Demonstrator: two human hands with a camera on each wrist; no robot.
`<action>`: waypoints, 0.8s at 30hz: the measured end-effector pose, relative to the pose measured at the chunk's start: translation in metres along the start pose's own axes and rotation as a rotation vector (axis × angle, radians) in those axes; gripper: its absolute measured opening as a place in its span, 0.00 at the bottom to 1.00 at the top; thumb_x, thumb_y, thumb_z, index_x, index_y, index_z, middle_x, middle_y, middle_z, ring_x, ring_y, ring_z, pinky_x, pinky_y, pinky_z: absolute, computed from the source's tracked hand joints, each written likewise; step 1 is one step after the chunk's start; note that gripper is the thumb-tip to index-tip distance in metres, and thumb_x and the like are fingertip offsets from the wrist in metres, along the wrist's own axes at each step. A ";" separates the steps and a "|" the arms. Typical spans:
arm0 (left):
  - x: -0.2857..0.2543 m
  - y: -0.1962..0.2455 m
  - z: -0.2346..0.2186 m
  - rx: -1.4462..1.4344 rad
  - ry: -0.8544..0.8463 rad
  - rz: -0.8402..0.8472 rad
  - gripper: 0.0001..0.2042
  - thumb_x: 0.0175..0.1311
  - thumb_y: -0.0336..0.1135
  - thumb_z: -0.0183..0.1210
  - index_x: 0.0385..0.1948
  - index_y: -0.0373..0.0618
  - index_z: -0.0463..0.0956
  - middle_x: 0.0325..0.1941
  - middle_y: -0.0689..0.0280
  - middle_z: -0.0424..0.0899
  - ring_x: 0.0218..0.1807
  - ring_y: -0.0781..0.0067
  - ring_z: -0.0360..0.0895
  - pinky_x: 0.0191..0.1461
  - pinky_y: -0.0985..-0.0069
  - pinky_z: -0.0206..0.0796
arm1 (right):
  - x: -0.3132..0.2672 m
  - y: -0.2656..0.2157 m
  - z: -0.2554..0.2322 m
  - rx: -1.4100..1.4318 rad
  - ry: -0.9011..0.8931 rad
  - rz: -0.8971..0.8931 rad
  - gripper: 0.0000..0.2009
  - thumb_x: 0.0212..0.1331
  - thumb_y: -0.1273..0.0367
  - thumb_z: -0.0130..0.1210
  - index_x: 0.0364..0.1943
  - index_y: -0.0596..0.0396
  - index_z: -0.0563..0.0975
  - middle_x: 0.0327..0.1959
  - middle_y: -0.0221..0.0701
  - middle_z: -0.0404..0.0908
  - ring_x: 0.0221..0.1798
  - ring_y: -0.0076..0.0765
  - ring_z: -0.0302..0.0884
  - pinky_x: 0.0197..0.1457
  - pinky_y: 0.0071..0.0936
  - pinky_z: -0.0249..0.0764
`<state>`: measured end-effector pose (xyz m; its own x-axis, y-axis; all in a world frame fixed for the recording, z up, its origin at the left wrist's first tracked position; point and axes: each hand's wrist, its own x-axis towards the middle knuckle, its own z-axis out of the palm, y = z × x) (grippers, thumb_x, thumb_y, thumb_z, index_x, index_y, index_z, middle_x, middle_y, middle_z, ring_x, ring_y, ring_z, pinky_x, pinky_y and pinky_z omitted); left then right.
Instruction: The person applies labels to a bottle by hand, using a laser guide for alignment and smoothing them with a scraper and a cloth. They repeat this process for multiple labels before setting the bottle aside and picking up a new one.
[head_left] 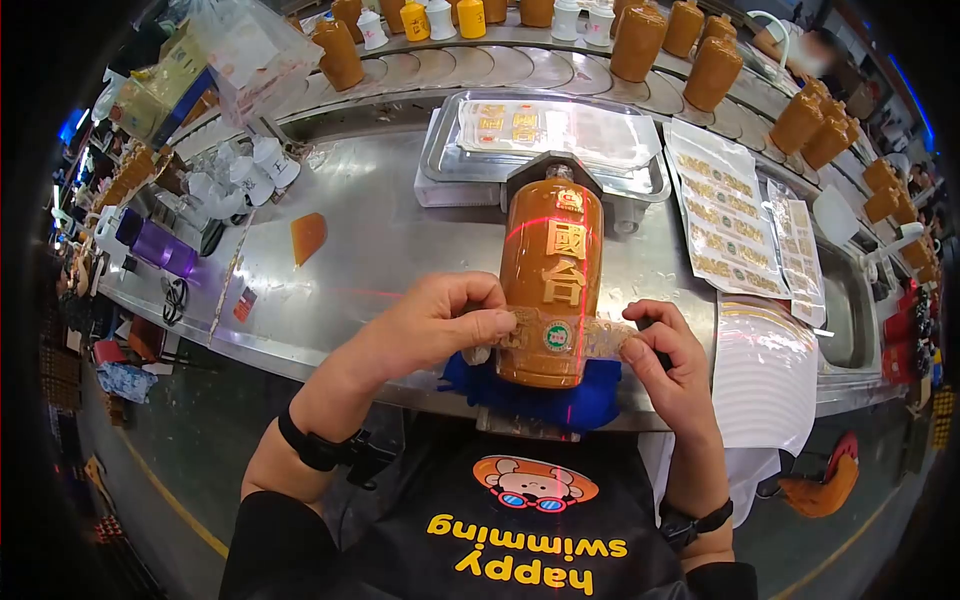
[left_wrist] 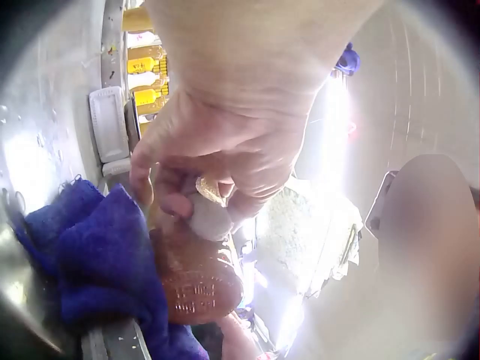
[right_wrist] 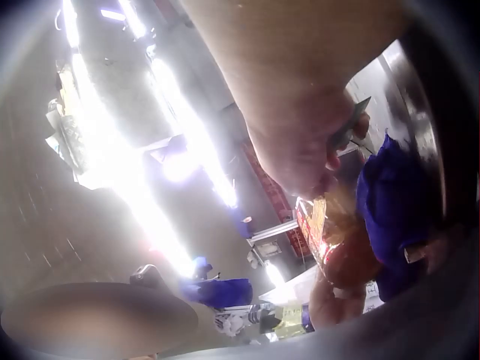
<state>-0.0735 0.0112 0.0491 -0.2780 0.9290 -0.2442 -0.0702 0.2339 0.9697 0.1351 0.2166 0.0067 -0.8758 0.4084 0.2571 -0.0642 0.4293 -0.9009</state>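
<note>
A glossy brown bottle (head_left: 550, 260) with gold characters lies on its side, neck away from the body, its lower end over a blue cloth (head_left: 590, 398). Across its lower part runs a clear, patterned strip (head_left: 600, 338) with a green round emblem. My left hand (head_left: 440, 325) pinches the strip's left end between thumb and fingers; my right hand (head_left: 672, 365) pinches its right end. In the left wrist view, the left hand (left_wrist: 225, 142) is beside the bottle's base (left_wrist: 202, 292). The right wrist view has the right hand (right_wrist: 300, 150) near the bottle (right_wrist: 352, 259).
Behind the bottle is a metal tray (head_left: 440, 165) with label sheets. More label sheets (head_left: 725, 210) lie at the right, near a sink (head_left: 850, 325). White caps (head_left: 275, 160) and a purple flask (head_left: 160, 245) stand left; brown bottles (head_left: 640, 42) line the conveyor behind.
</note>
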 end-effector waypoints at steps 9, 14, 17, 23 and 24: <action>0.000 0.004 0.003 0.010 0.008 0.022 0.10 0.68 0.36 0.57 0.27 0.43 0.71 0.25 0.74 0.73 0.27 0.87 0.69 0.30 0.84 0.63 | 0.000 0.000 0.001 0.033 -0.013 0.042 0.07 0.60 0.71 0.59 0.31 0.64 0.79 0.46 0.38 0.75 0.37 0.25 0.73 0.40 0.22 0.69; 0.000 0.004 0.001 0.008 0.002 0.010 0.10 0.68 0.36 0.57 0.28 0.43 0.71 0.26 0.73 0.75 0.27 0.87 0.71 0.31 0.83 0.63 | 0.001 0.001 0.000 0.003 -0.017 0.019 0.07 0.59 0.72 0.59 0.31 0.64 0.79 0.46 0.38 0.75 0.38 0.26 0.72 0.41 0.23 0.69; 0.000 0.004 0.002 -0.002 -0.001 0.010 0.10 0.68 0.36 0.57 0.28 0.43 0.71 0.26 0.74 0.75 0.27 0.87 0.71 0.31 0.83 0.64 | 0.001 0.001 0.000 0.013 -0.020 0.027 0.07 0.59 0.72 0.59 0.31 0.64 0.79 0.45 0.38 0.75 0.39 0.27 0.72 0.42 0.23 0.69; 0.000 0.005 0.003 0.013 0.015 0.004 0.10 0.68 0.36 0.58 0.27 0.43 0.71 0.26 0.74 0.74 0.27 0.87 0.70 0.31 0.83 0.64 | 0.003 0.002 0.001 0.021 -0.027 0.032 0.07 0.59 0.72 0.59 0.30 0.64 0.79 0.46 0.38 0.75 0.39 0.27 0.71 0.41 0.23 0.68; 0.000 0.006 0.003 0.018 0.019 0.004 0.10 0.68 0.36 0.58 0.27 0.43 0.71 0.25 0.74 0.74 0.27 0.87 0.70 0.31 0.83 0.64 | 0.003 0.002 0.002 0.018 -0.030 0.033 0.07 0.59 0.72 0.59 0.30 0.64 0.79 0.46 0.38 0.75 0.39 0.27 0.71 0.41 0.23 0.68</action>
<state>-0.0708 0.0133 0.0548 -0.2968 0.9244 -0.2398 -0.0519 0.2351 0.9706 0.1314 0.2174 0.0054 -0.8916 0.3977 0.2164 -0.0433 0.4009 -0.9151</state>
